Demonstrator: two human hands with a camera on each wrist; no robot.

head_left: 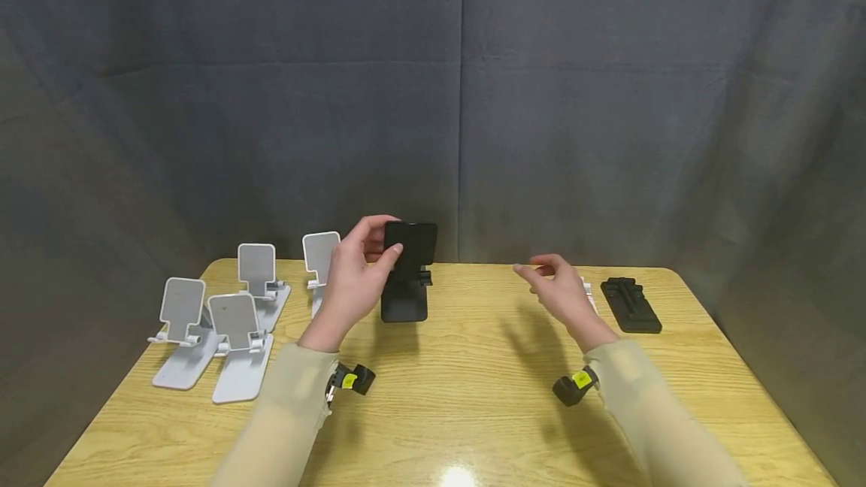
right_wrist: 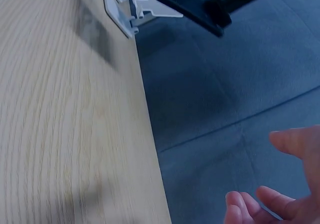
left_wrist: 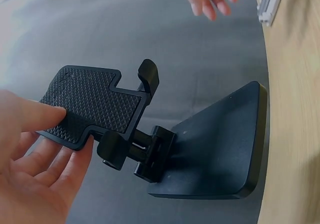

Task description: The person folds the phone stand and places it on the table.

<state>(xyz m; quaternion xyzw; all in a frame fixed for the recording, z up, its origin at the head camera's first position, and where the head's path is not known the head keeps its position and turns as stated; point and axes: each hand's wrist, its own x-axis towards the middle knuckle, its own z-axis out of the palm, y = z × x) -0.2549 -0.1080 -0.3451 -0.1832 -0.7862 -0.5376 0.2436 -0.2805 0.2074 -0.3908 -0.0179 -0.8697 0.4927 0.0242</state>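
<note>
carefully, i'm pinching the unfolded black stand (head_left: pixel 407 270) by its plate (left_wrist: pixel 100 96) with my left hand (head_left: pixel 355 269), base (left_wrist: pixel 215 141) probably best level, right hand (head_left: pixel 561 293) hovering empty, relaxed.

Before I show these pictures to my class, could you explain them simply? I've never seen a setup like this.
These are a person's own bare hands. The widest picture comes from a camera worn on the head, looking forward and down. The other two come from small cameras worn on the wrists, such as this wrist camera, each seeing one hand's work up close.

The left hand holds an unfolded black phone stand, with the thumb on its upper plate. The right hand holds nothing.

On the wood-grain table, four unfolded white phone stands are at the left. A folded black phone stand lies at the right, and a white object is mostly hidden behind the right hand.
</note>
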